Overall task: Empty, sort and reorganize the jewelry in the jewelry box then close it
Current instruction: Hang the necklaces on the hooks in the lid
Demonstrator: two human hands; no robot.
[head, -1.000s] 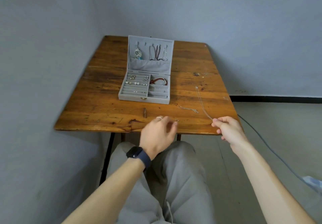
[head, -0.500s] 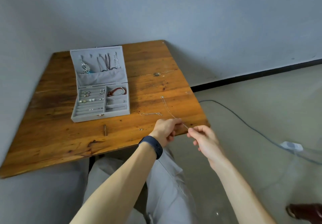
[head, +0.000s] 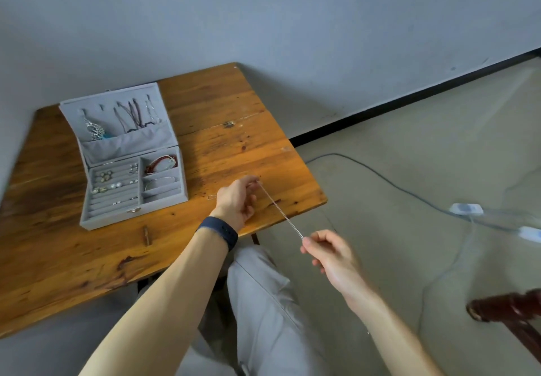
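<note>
Both hands, left (head: 236, 200) and right (head: 328, 254), pinch chain (head: 280, 210) taut.

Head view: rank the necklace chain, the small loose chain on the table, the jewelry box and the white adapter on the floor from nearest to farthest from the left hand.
1. necklace chain, pinched by the left hand itself.
2. small loose chain, on the table just left of it.
3. jewelry box, open, farther left.
4. white adapter, on the floor, far right.
</note>
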